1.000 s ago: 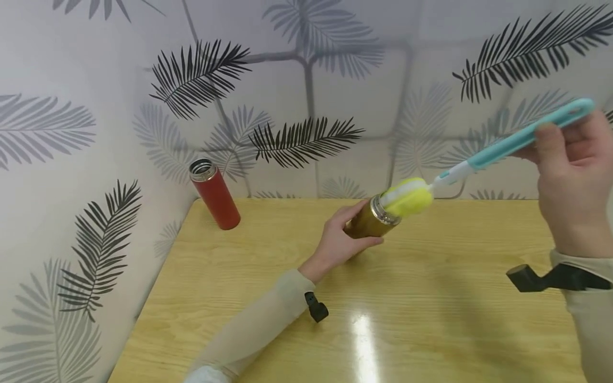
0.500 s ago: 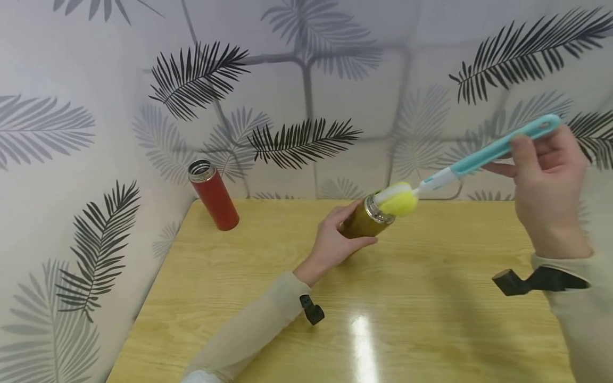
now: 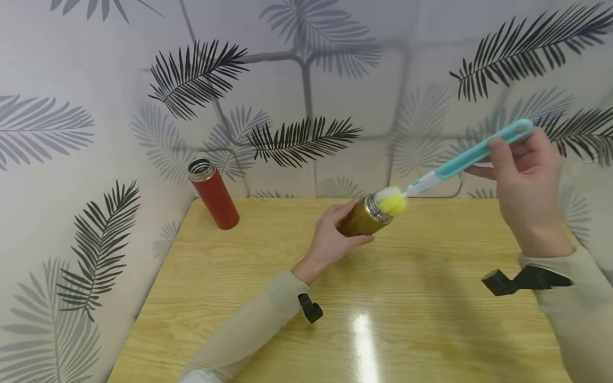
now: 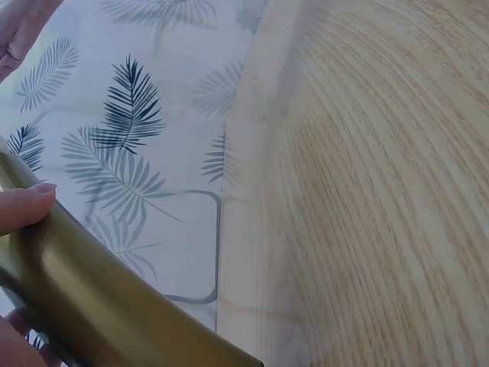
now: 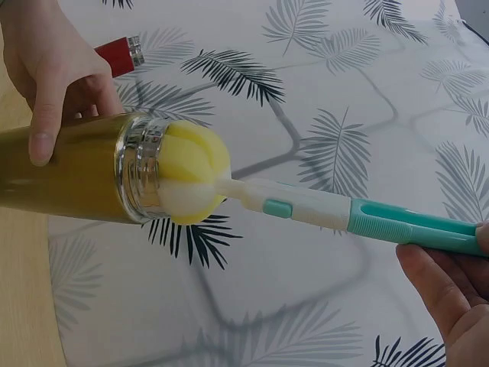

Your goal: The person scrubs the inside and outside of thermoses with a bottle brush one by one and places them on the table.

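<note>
My left hand [image 3: 330,239] grips a gold metal flask [image 3: 359,219], tilted with its silver-rimmed mouth up and to the right. The right hand [image 3: 529,189] holds a bottle brush by its teal handle [image 3: 471,154], thumb along the top. Its yellow and white sponge head [image 5: 191,176] sits partly inside the flask's mouth, and the outer end bulges out past the rim. In the left wrist view the flask body [image 4: 107,290] crosses the lower left, with a thumb pressing on it; the sponge is out of sight there.
A red flask [image 3: 215,199] with an uncapped mouth stands at the table's back left corner. The wooden table [image 3: 268,255] meets a wall [image 3: 335,90] covered in leaf prints along its back edge. Dark wrist cameras are strapped on both sleeves.
The right hand has moved left and slightly down, pushing the sponge head deeper into the gold flask. My left hand and the gold flask have shifted slightly left. The red flask stays put.
</note>
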Tool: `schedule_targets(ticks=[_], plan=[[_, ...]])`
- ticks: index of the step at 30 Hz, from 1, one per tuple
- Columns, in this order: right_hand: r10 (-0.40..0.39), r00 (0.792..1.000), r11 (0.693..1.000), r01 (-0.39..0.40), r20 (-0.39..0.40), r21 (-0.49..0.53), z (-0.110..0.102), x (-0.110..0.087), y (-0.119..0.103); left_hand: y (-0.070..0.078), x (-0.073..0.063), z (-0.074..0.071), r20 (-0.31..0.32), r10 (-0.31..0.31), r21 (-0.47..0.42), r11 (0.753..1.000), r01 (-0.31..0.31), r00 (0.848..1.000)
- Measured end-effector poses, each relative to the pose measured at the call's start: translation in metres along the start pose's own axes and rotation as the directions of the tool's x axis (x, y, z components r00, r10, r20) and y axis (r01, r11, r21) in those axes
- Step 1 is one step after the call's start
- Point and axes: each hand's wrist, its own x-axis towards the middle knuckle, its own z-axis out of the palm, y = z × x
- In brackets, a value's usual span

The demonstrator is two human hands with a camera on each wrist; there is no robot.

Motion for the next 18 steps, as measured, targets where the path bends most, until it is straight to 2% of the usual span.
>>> schedule_targets(ticks=[3, 9, 12, 15, 18], plan=[[-0.026, 1.000, 1.000, 0.026, 0.015, 0.017, 0.002, -0.003, 0.006, 0.001, -0.001, 0.000, 0.003, 0.006, 0.029, 1.000, -0.006, 1.000], [-0.085, 0.995, 0.996, 0.087, 0.053, -0.031, 0.007, -0.006, 0.016, 0.003, -0.001, -0.003, 0.005, 0.003, 0.075, 0.997, -0.003, 1.000], [-0.099, 0.990, 0.988, 0.109, 0.102, -0.105, 0.013, -0.010, 0.021, 0.006, -0.001, -0.004, 0.003, 0.007, 0.094, 0.996, -0.007, 1.000], [-0.128, 0.979, 0.974, 0.155, 0.161, -0.166, 0.020, -0.017, 0.028, 0.015, 0.000, -0.002, 0.007, 0.044, 0.103, 0.994, -0.045, 0.999], [-0.163, 0.969, 0.966, 0.195, 0.186, -0.171, 0.029, -0.023, 0.035, 0.024, 0.003, 0.001, 0.013, 0.088, 0.111, 0.990, -0.089, 0.996]])
